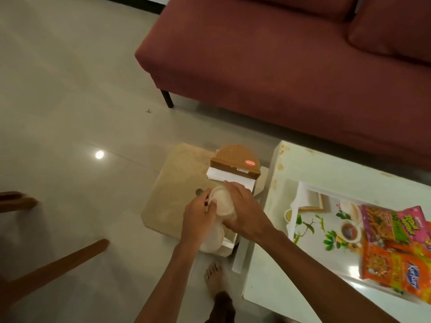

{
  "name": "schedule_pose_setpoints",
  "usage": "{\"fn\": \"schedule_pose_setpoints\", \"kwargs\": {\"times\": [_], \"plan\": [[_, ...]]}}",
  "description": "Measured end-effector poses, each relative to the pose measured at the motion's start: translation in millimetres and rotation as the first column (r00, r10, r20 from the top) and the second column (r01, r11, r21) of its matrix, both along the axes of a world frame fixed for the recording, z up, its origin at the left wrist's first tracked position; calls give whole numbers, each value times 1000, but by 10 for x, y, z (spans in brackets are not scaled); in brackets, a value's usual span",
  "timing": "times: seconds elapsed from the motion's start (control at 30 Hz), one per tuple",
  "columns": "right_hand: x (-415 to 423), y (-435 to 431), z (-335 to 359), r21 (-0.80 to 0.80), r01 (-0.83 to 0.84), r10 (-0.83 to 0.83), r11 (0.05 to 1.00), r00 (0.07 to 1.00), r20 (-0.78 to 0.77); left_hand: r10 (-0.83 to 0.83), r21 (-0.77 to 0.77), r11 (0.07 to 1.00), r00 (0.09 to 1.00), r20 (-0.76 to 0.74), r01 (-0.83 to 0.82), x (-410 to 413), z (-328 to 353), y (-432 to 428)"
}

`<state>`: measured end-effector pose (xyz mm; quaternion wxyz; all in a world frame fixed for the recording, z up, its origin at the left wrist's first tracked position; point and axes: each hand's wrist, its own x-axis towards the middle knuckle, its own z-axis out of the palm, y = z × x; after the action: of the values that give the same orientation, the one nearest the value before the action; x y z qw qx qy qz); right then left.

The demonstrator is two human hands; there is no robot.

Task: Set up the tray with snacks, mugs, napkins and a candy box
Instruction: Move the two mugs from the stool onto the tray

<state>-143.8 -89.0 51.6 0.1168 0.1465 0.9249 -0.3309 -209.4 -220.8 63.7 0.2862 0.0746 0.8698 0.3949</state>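
While I grip one white mug (221,202) with both hands, my left hand (199,215) curls round its near edge and my right hand (243,212) wraps its far side, above the open cardboard box (177,180) on the floor. In that box a second white mug (213,241) lies half hidden under my left wrist, and a brown napkin holder (235,163) with white napkins stands at the far end. Right of it, the floral tray (326,220) on the white table (310,164) carries a pink-green snack packet (389,226) and an orange Kurkure packet (396,269), both cut off by the frame. Blurred wooden chair legs (56,264) cross the floor at left; a maroon sofa (268,66) stands behind.
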Motion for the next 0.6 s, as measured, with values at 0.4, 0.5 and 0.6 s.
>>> {"fn": "schedule_pose_setpoints", "kwargs": {"times": [0.4,0.5,0.6], "plan": [[-5,34,-145,-178,218,-241,960,963,-121,41,73,997,996,-77,-35,-20,26,108],[122,88,16,-191,323,-358,927,915,-188,104,182,980,989,-103,-84,81,127,212],[338,216,222,-203,434,-473,878,851,-227,137,235,966,983,-120,-106,302,248,423]]}}
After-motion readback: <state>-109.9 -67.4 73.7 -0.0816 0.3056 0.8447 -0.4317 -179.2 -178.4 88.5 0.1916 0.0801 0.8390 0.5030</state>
